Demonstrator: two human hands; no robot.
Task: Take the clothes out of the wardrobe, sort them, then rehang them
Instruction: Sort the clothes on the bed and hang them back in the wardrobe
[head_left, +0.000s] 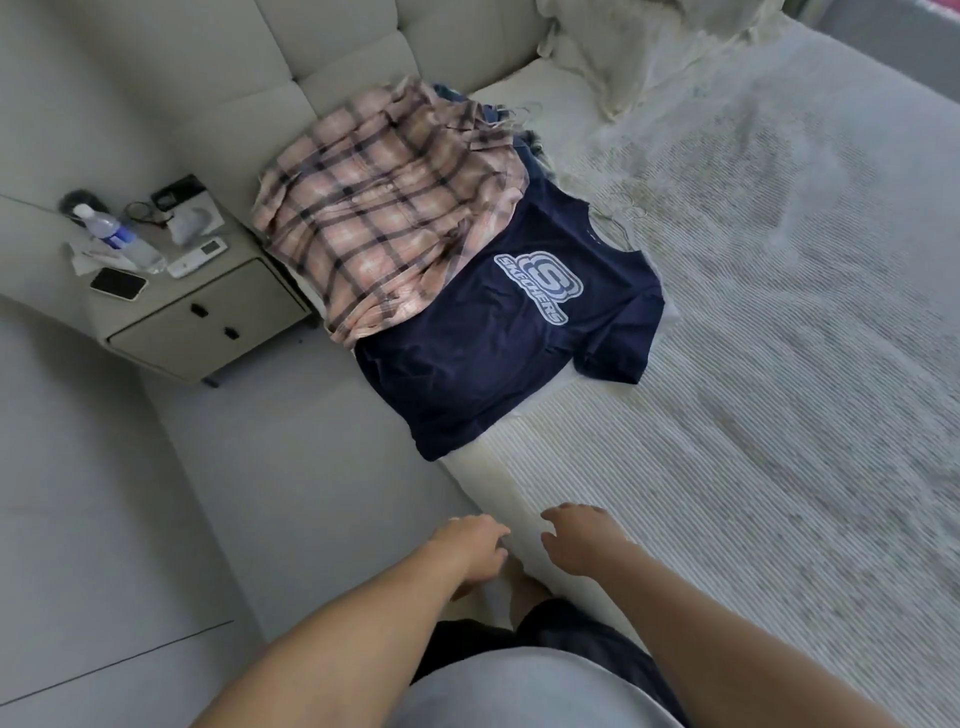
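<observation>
A navy T-shirt with a pale blue logo lies flat on the bed's near left edge, a wire hanger poking from its collar. A pink plaid shirt overlaps its upper left and covers other dark clothes that barely show. My left hand and my right hand hover low over the bed's edge, well short of the T-shirt. Both hold nothing and their fingers are loosely spread.
The bed with a white ribbed cover fills the right side, a pillow at its head. A bedside cabinet at the left carries a water bottle, a phone, a remote and small items. Grey floor lies at the left.
</observation>
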